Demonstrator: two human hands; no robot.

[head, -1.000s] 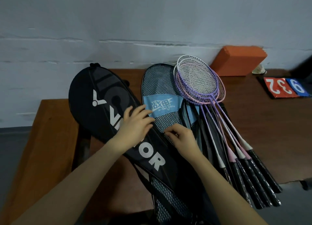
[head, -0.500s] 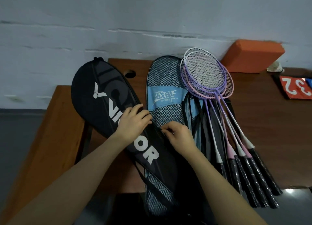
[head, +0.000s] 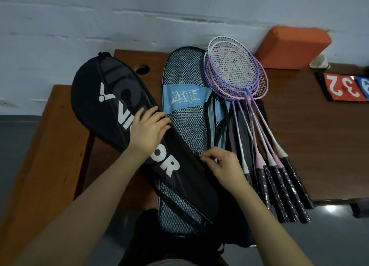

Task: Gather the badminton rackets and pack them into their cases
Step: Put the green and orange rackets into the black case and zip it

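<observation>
Soft, floppy black racket case [head: 111,114] lying left of the blue mesh case [head: 185,114] on the tabletop [head: 311,142], left hand [head: 148,133] pressing it flat, right hand [head: 221,164] pinching its zipper edge; light, stiff rackets [head: 251,110] right of the mesh case, best held by the grips.
</observation>
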